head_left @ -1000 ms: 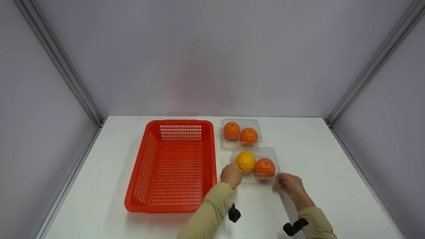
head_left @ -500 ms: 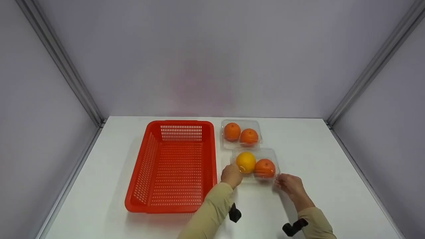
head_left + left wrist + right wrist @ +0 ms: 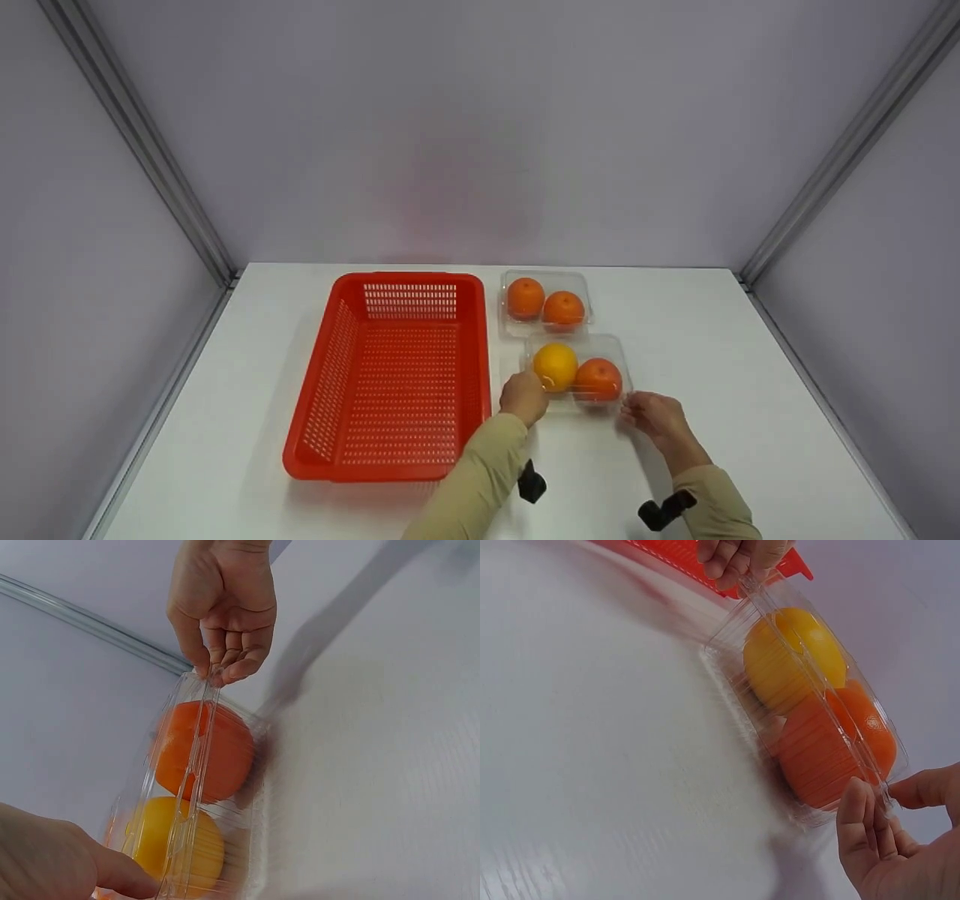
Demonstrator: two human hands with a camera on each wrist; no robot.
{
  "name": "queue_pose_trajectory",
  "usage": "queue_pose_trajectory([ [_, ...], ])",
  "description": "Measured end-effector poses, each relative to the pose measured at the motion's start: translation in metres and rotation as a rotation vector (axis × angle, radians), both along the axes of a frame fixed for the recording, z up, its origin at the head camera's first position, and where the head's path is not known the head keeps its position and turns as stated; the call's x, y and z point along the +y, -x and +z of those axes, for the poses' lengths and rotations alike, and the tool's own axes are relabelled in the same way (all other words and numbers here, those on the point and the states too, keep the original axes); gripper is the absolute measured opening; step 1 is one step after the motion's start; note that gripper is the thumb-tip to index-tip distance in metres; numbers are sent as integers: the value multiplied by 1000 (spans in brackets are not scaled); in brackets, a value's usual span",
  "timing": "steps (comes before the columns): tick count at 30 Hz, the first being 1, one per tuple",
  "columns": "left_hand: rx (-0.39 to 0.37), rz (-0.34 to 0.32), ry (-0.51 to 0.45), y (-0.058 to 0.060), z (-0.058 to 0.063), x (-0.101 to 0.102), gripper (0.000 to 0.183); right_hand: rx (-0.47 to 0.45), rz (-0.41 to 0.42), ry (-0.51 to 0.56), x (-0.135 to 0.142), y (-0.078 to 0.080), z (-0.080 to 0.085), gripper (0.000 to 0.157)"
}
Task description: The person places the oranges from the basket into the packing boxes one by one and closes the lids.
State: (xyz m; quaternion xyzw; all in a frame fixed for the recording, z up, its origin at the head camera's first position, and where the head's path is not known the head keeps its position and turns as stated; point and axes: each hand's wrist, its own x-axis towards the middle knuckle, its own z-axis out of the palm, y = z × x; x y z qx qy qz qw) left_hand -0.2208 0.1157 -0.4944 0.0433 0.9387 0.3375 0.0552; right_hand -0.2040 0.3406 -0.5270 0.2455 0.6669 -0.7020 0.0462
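A clear plastic clamshell box (image 3: 611, 347) stands on the white table with its lid down, holding a yellow-orange fruit (image 3: 556, 367) at left and a deeper orange fruit (image 3: 598, 379) at right. My left hand (image 3: 524, 399) pinches the near left corner of its rim. At the near right corner, my right hand (image 3: 658, 421) has the rim between thumb and fingers, as the right wrist view shows with that hand (image 3: 900, 840) close up. In the left wrist view, the box's rim (image 3: 196, 757) runs between both hands, lid and base edges together.
Just behind is a second clear box (image 3: 566, 281) with two oranges (image 3: 525, 298). A red slotted plastic basket (image 3: 321, 360) stands left of the boxes, its right wall beside my left forearm. Grey panels enclose the table (image 3: 720, 360) at the back and both sides.
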Motion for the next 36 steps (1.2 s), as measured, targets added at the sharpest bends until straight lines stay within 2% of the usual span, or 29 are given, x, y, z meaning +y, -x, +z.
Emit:
queue_pose_trajectory([
  [8,36,-3,32,0,-1,0,7,-6,19,28,1,-2,2,25],
  [13,-14,-2,32,4,-2,1,7,0,20,29,2,-2,2,26],
  [16,-28,-5,23,15,-17,5,8,-9,22,17,2,-2,2,27],
  [17,11,-10,21,22,-31,7,9,-12,20,12,1,-2,3,27],
  [19,30,-15,24,28,-44,10,10,-19,19,3,1,-1,3,27],
  [20,37,-15,22,30,-46,10,10,-20,20,3,0,-1,4,28],
  [23,28,-3,-1,25,-38,8,11,-18,20,1,0,-1,4,28],
  [24,-12,7,-11,19,-25,6,11,-18,22,1,0,-1,4,29],
  [28,-26,31,-17,7,-6,3,10,-14,20,7,-1,-2,4,30],
  [32,-22,29,5,5,-1,2,9,-14,19,7,-2,-2,3,31],
  [36,-14,21,27,6,-1,1,9,-20,21,5,-2,-1,1,31],
])
